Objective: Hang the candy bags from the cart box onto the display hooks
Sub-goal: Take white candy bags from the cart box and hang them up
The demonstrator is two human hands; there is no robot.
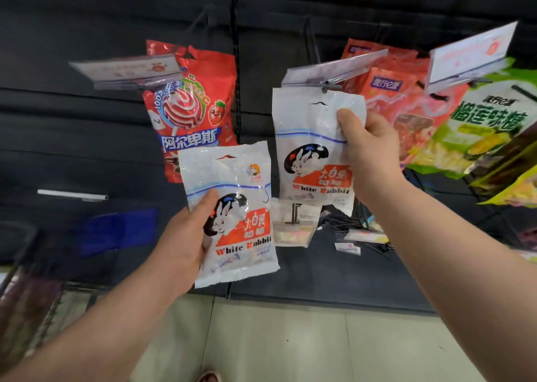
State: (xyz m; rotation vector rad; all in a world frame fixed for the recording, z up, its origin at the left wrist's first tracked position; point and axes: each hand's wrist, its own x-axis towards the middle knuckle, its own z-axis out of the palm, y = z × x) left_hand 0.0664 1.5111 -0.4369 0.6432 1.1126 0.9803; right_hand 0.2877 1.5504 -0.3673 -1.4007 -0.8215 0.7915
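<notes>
I hold two white White Rabbit candy bags in front of a dark display wall. My right hand grips the upper bag by its right edge. That bag's top edge is right at the tip of a display hook under a clear price tag holder; its hang hole sits just below the tip. My left hand holds the lower bag by its left side, lower and to the left, away from any hook. The cart box is out of view.
A red lollipop bag hangs on the hook to the left, orange bags and green durian candy bags to the right. Lower hooks with tags stick out below. A beige tiled floor lies underneath.
</notes>
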